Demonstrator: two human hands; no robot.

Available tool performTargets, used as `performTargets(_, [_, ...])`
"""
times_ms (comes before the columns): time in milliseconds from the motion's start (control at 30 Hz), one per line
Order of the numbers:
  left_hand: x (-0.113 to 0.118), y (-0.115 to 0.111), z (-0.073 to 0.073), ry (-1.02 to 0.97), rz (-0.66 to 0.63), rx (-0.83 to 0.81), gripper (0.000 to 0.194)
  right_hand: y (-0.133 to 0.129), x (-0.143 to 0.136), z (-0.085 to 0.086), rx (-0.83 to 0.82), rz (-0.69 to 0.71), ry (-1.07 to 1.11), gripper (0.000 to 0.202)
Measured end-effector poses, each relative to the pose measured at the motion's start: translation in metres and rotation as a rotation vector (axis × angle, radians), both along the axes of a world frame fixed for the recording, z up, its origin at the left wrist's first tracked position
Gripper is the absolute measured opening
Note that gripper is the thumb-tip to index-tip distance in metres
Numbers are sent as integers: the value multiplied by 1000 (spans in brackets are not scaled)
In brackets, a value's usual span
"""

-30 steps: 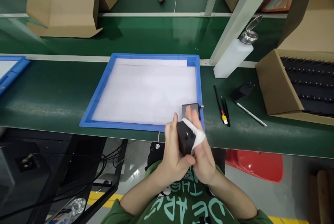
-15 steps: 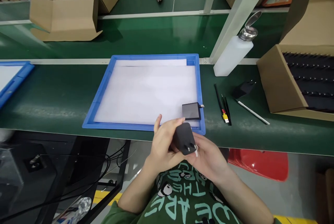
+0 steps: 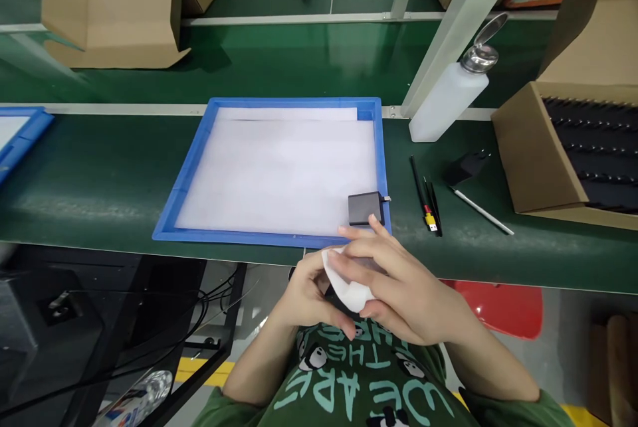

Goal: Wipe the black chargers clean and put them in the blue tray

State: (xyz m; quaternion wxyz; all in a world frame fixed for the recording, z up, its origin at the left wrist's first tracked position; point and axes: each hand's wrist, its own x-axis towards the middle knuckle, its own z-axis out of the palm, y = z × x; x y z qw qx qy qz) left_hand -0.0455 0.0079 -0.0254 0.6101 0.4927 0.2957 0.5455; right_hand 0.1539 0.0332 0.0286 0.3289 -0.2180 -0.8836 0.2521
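Observation:
Above my lap, my left hand point(image 3: 305, 293) is closed around a black plug adapter point(image 3: 331, 294), now mostly covered. My right hand point(image 3: 406, 281) presses a white wiping cloth point(image 3: 351, 291) over the adapter, its fingers bent across it. Just beyond my fingers, a second dark adapter point(image 3: 365, 208) with metal prongs lies on white paper point(image 3: 279, 174) at the near right corner of a blue tray point(image 3: 383, 155). The prongs of the held adapter are hidden by the cloth and my hands.
Right of the tray lie a thin black tool with a yellow USB tip point(image 3: 429, 220), black tweezers point(image 3: 434, 208), a white stick point(image 3: 482, 212) and another black adapter point(image 3: 466, 167). Behind them stand a white pump bottle point(image 3: 447, 105) and a cardboard box point(image 3: 535, 155) of black items.
My right hand has come from beneath the adapter to over it, spreading the white cloth across it. The adapter's pronged face, visible before, is now covered. My left hand keeps its hold.

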Motion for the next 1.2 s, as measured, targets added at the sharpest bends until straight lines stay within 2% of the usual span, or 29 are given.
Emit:
performTargets(133, [-3, 0, 5, 6, -27, -21, 93, -11, 1, -12, 78, -45, 179, 49])
performTargets(267, [-3, 0, 7, -28, -44, 31, 85, -8, 7, -15, 172, -83, 81, 41])
performTargets(333, [-2, 1, 6, -30, -58, 0, 78, -4, 8, -13, 139, -70, 85, 38])
performTargets(400, [0, 0, 4, 22, -84, -53, 72, -2, 8, -10, 64, 0, 125, 35])
performTargets(500, [4, -1, 2, 45, -137, -103, 79, -2, 9, -9, 12, 75, 208, 36])
performTargets(600, [9, -3, 5, -37, -125, -104, 90, -11, 14, -15, 87, -4, 257, 46])
performTargets(700, [14, -6, 11, -40, -49, -93, 88, -32, 15, -22, 155, -200, 235, 48])
performTargets(800, [18, -9, 14, 30, 64, -41, 88, -53, 10, -31, 258, -342, 221, 32])
performTargets(900, [20, -11, 13, 122, 154, 45, 88, -62, 4, -37, 388, -393, 175, 15])
performTargets(1000, [17, -12, 8, 240, 177, 167, 85, -56, 0, -34, 454, -431, 206, 19])
performTargets(1100, [9, -10, 3, 316, 154, 288, 71, -45, -1, -21, 417, -380, 206, 22])
performTargets(1200, [2, -7, 2, 368, 143, 355, 63, -37, 1, -9, 315, -271, 95, 31])
